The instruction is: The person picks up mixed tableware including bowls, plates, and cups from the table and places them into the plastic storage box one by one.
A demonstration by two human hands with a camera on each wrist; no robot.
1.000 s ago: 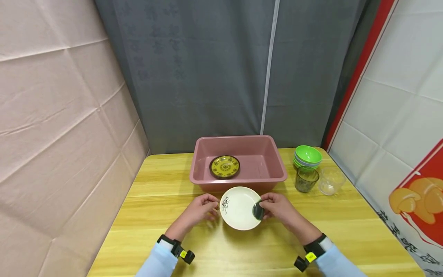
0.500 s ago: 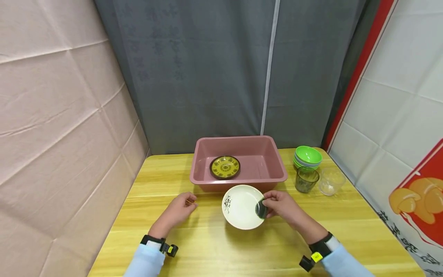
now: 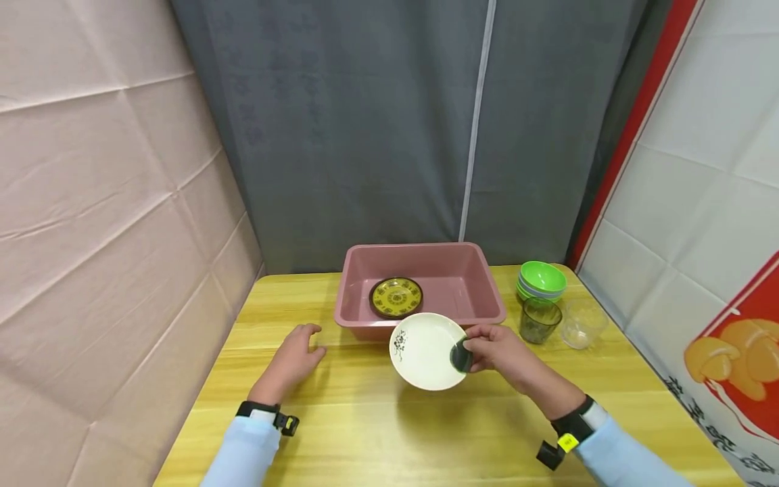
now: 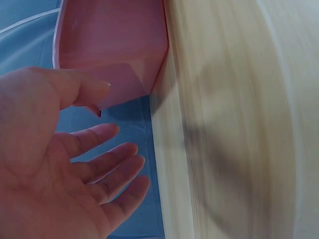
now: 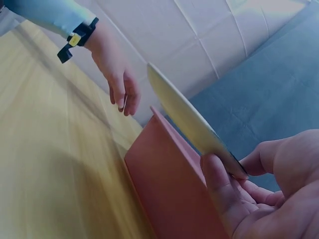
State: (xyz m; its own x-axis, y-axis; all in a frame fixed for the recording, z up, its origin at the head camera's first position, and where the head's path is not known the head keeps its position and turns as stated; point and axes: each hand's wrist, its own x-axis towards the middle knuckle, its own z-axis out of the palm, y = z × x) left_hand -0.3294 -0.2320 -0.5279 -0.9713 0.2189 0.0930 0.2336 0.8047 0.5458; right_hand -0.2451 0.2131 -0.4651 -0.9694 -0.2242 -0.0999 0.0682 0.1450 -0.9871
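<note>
My right hand (image 3: 500, 352) pinches the right edge of a white plate (image 3: 426, 352) that has a dark green patch and a small dark floral print. In the right wrist view the plate (image 5: 184, 114) appears edge-on, raised off the table, its rim between thumb and fingers. Just behind it stands a pink rectangular basin (image 3: 349, 323), with a yellow and dark brown patterned plate (image 3: 395, 297) lying in its left half. To the left of the basin, my left hand (image 3: 291, 362) hangs over the table with fingers relaxed and holds nothing; the left wrist view shows its palm (image 4: 40, 189) bare.
At the back right, a stack of bowls (image 3: 543, 279), green on top, stands on the wooden table (image 3: 365, 439). In front of it are a dark tinted glass (image 3: 539, 320) and a clear glass (image 3: 583, 323). A grey curtain (image 3: 353, 135) hangs behind the table.
My left hand has let go of the white plate's left side and moved away to the left, its fingers loosening. The right hand has carried the plate slightly forward, toward the basin.
</note>
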